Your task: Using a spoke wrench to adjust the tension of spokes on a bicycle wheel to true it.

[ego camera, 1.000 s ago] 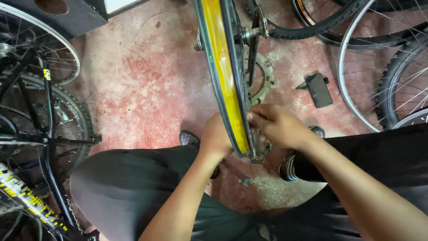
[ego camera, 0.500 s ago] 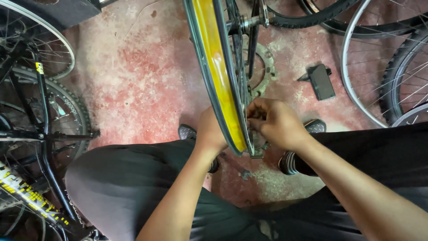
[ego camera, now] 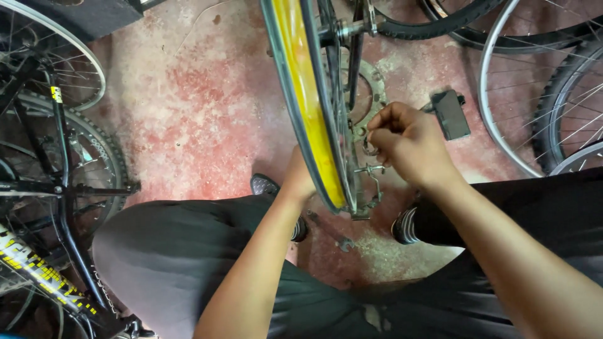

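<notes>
Fingers of right hand [ego camera: 411, 147] pinched shut on small metal part [ego camera: 369, 149], left hand [ego camera: 298, 179] fingers hidden behind yellow-rimmed wheel [ego camera: 308, 107]

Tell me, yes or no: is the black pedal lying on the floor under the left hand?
No. The pedal lies on the floor beyond the right hand, while the left hand is on the wheel's other side.

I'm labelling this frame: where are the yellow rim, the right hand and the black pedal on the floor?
Yellow rim [ego camera: 300, 94], head view, on the yellow inner band.
Right hand [ego camera: 409, 145], head view, on the back of the hand.
Black pedal [ego camera: 450, 114], head view, on its flat top face.
</notes>
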